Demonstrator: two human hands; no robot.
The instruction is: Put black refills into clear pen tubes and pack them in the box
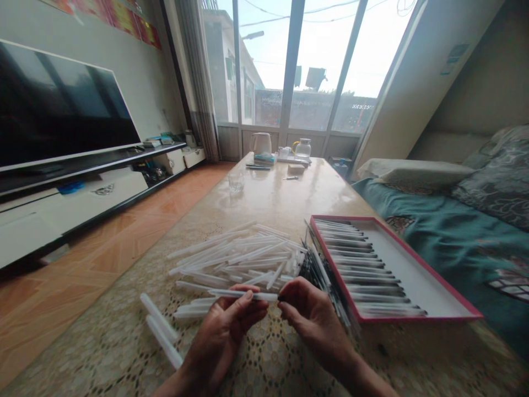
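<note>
Fingers (253, 316) of the left hand (227, 325) curl around a white tube (266, 296), the thumb pressed on top, leaving that hand nearly closed on its hold. The tube lies almost level over the near middle of the desk (281, 201). At its right end, the right hand (314, 314) pinches a small dark tip (281, 298) between thumb and bent fingers. Two loose tubes (163, 339) lie at the near left. Just beyond the hands spreads a heap of white tubes (235, 253), with a cluster of dark thin rods (309, 267) along its right side. Right of these sits a pink-rimmed box (407, 264) bearing a row of dark-ended tubes (367, 278) along its left part. Farther off, toward the left, stands a clear glass (236, 184); at the far end are a pale jug (262, 144) and a glass pitcher (303, 148), before a tall window (266, 49).
</note>
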